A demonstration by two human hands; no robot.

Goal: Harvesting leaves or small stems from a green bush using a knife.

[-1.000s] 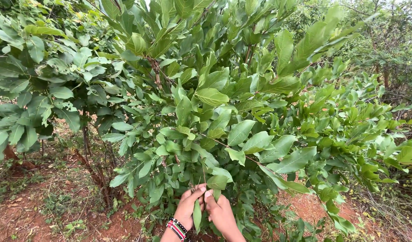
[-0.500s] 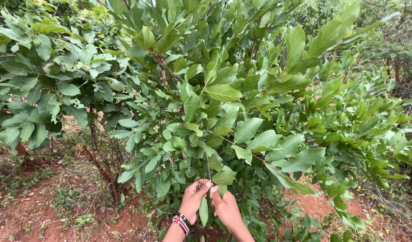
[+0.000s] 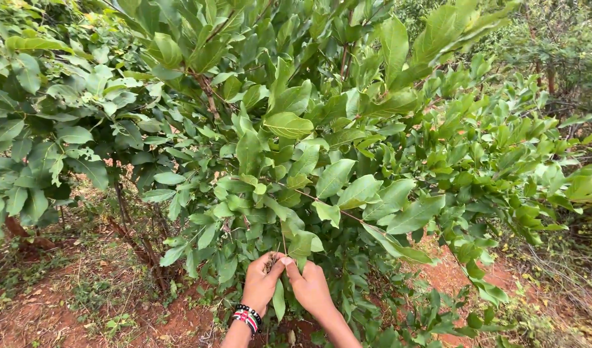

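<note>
Both hands [image 3: 286, 283] raised together, fingertips pinched.

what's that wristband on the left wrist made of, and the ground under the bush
The wristband looks like small beads, glossy, in black, red and white rows; too small to be sure. The ground looks like bare reddish soil, matte and crumbly, with sparse weeds and dry bits. Both hands, left and right, pinch a thin twig of the bush.

A thin brownish twig [image 3: 284, 243] hangs upright low in a leafy green bush. A narrow green leaf [image 3: 278, 299] dangles below it, between both wrists.
</note>
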